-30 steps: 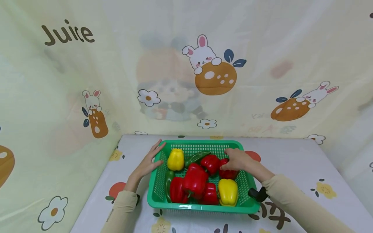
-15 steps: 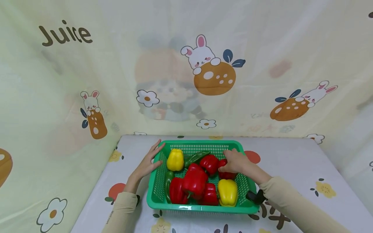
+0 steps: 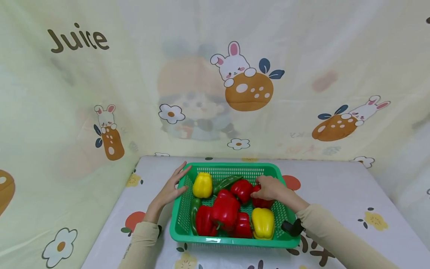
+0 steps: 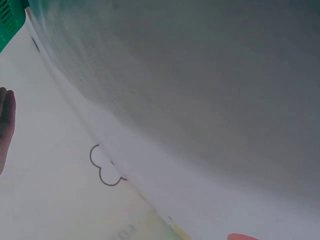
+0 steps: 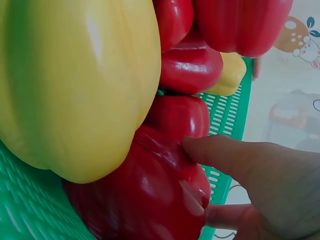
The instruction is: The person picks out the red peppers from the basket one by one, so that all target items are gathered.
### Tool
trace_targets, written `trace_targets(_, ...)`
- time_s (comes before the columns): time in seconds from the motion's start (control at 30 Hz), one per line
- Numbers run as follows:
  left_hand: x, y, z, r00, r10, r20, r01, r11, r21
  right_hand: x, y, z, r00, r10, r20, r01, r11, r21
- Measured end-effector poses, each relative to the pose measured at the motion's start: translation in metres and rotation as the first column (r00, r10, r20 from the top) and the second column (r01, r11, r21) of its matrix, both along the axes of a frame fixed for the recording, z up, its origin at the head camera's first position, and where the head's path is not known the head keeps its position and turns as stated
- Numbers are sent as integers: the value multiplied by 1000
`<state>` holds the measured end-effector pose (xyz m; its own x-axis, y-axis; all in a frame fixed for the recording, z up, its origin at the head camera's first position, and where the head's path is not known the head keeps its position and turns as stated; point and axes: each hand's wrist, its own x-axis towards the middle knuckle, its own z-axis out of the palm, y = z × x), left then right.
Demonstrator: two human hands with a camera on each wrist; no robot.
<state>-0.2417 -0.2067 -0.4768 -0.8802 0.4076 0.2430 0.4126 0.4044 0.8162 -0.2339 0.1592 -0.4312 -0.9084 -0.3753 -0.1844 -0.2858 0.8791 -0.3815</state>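
A green plastic basket (image 3: pixel 235 242) holds several peppers. My right hand (image 3: pixel 270 188) reaches in at its right side, gripping a red bell pepper (image 3: pixel 262 202) between thumb and fingers. In the right wrist view, the thumb lies on top of that red bell pepper (image 5: pixel 145 195) and a finger presses its side. My left hand (image 3: pixel 169 189) has its fingers spread and touches the basket's left rim. Only a sliver of the left hand (image 4: pixel 7 125) appears in the left wrist view.
Around the gripped pepper lie a yellow bell pepper (image 3: pixel 263 223), another red bell pepper (image 3: pixel 242 189) and a large red one (image 3: pixel 226 211) in the middle. A second yellow bell pepper (image 3: pixel 202 185) and a long green pepper (image 3: pixel 227 181) sit near the back. Patterned cloth (image 3: pixel 336 186) covers the table.
My right hand has shifted slightly left and down over the red bell pepper. The left hand and the basket stay where they were.
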Motion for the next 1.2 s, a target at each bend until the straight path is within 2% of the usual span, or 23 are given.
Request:
trace_targets(0.3, 1, -1, 3, 1000, 3, 11, -3, 1000, 7, 6, 3, 2, 996, -31, -82, 24, 996, -86)
trace_targets(0.63, 0, -3, -1, 1000, 5, 25, -6, 999, 34, 5, 11, 34, 978, -60, -200, 22, 983, -184)
trace_targets(0.8, -1, -2, -2, 999, -5, 33, 4, 999, 42, 3, 21, 42, 968, -108, -228, 54, 971, -231)
trace_targets(1.03, 0, 0, -2, 998, -16, 61, 11, 997, 74, -2, 42, 47, 949, -168, -266, 82, 949, -304)
trace_targets(1.2, 0, 2, -3, 998, -15, 61, 11, 998, 66, -8, 62, 48, 939, -189, -287, 87, 939, -333)
